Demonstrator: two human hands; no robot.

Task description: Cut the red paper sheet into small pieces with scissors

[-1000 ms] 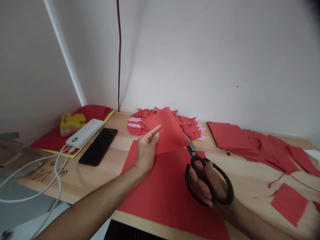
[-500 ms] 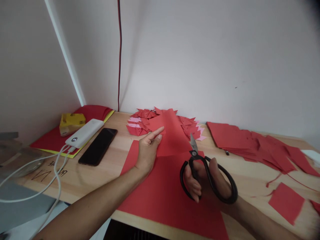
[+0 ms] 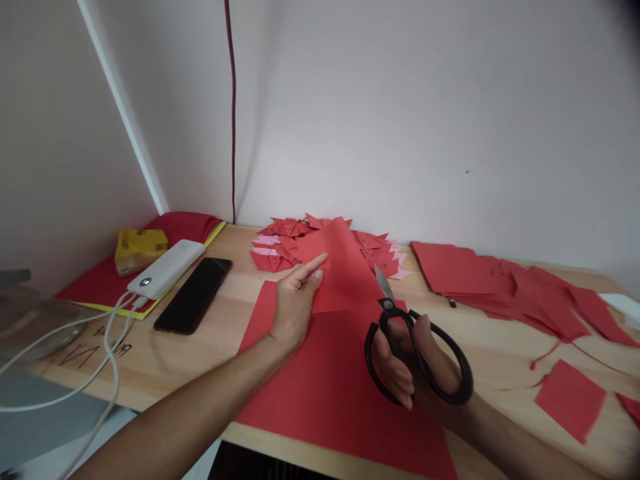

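Note:
My left hand [image 3: 296, 299] pinches the left edge of a folded piece of red paper [image 3: 343, 267], with thumb and forefinger pointing toward its far end. Black-handled scissors [image 3: 387, 303] are in my right hand [image 3: 400, 363], fingers and thumb through the loops. Their blades look closed or almost closed and point up and left, close to the paper's right edge. Beneath both hands a large red sheet [image 3: 320, 400] lies flat on the table. Behind the held paper is a heap of folded red and pink paper pieces [image 3: 287, 247], partly hidden by it.
Stacked red paper sheets [image 3: 460, 270] lie at the right, with a loose red square [image 3: 571, 400] and thin offcuts nearer. On the left are a black phone [image 3: 194, 295], a cabled white power bank [image 3: 167, 269] and a yellow packet [image 3: 141, 250]. A wall borders the back.
The scissors have turned slightly, their tip now pointing further left. My left hand keeps its hold on the paper. The view has shifted a little.

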